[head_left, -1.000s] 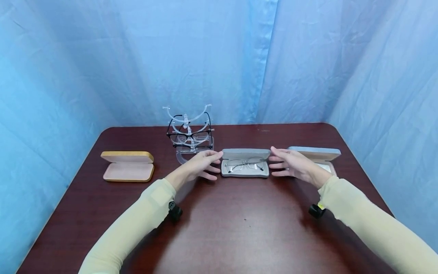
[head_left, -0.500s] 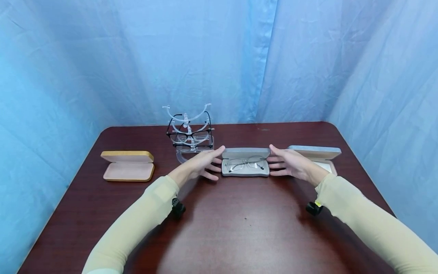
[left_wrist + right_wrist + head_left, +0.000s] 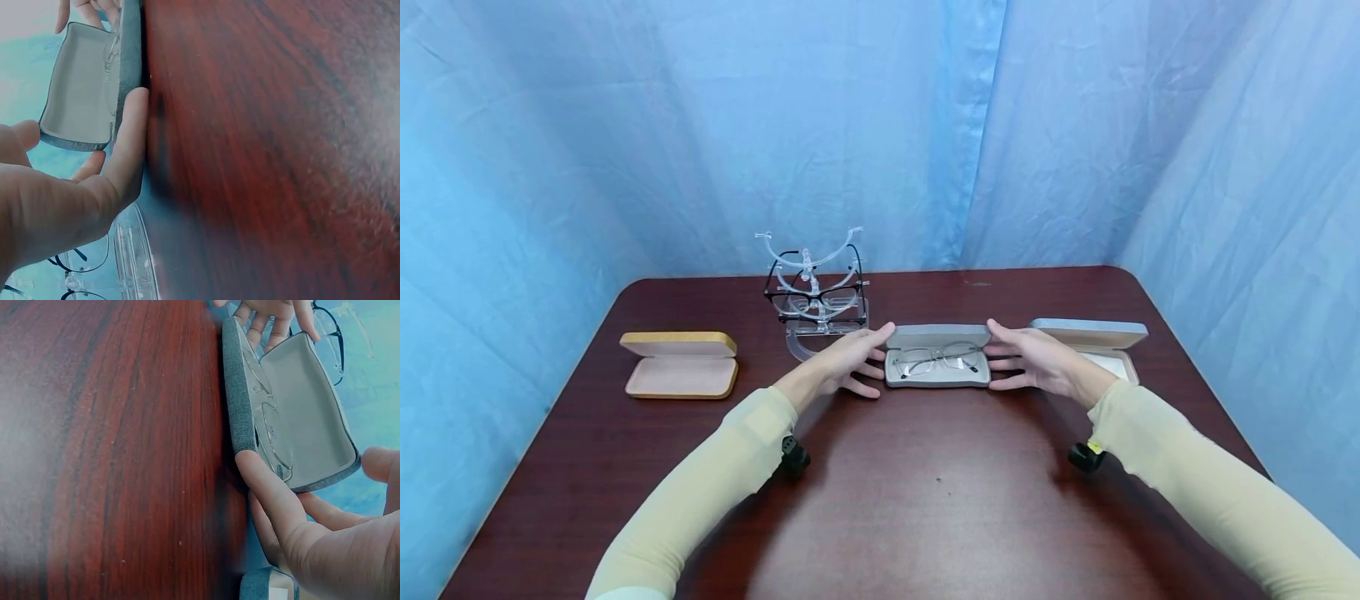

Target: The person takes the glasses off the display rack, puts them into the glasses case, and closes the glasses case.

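A grey glasses case (image 3: 937,382) stands with its lid up at the middle of the table. Inside lie thin-framed glasses (image 3: 275,434), their temples folded. My left hand (image 3: 844,360) is at the case's left end, fingers extended, thumb by the lid's corner. In the left wrist view a fingertip (image 3: 139,100) meets the case's lower edge. At the opposite end my right hand (image 3: 1047,360) lies likewise, thumb near the raised lid. The right wrist view has one finger (image 3: 269,481) against the base's corner. Neither hand curls around the case.
Left on the table (image 3: 940,517) is a yellow glasses case (image 3: 681,377), lid raised. A blue glasses case (image 3: 1097,335), also lid-up, stands behind the right hand. A clear display stand (image 3: 808,265) bearing black-framed glasses (image 3: 815,296) rises behind the left hand. Blue curtains (image 3: 880,125) surround the table.
Both hands have moved slightly inward, up to the ends of the grey case. The case, its glasses and the other things keep their places.
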